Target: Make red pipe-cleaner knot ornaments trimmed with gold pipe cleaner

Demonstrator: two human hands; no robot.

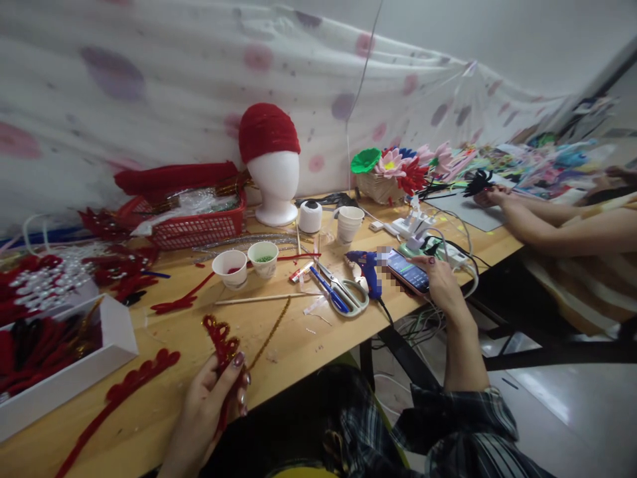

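Observation:
My left hand [213, 392] is closed on a red and gold looped pipe-cleaner piece [221, 337] above the front edge of the wooden table. A gold pipe cleaner [271, 332] slants away beside it. My right hand [442, 282] has a finger over the lit screen of a phone [409, 271] lying at the table's right edge; its other fingers are mostly hidden. Left of the phone lies a blue glue gun [367, 269], then grey-handled scissors [348, 292] and a blue pen [329, 290]. A red scalloped piece [142, 377] lies at the left.
A white foam head [276, 182] with a red cap stands behind two cups of beads [229, 269]. Left are a red basket [199, 229] and a white box [119, 325]. A power strip with cables [448, 251] lies right. Another person's arms [537, 216] work with black material farther right.

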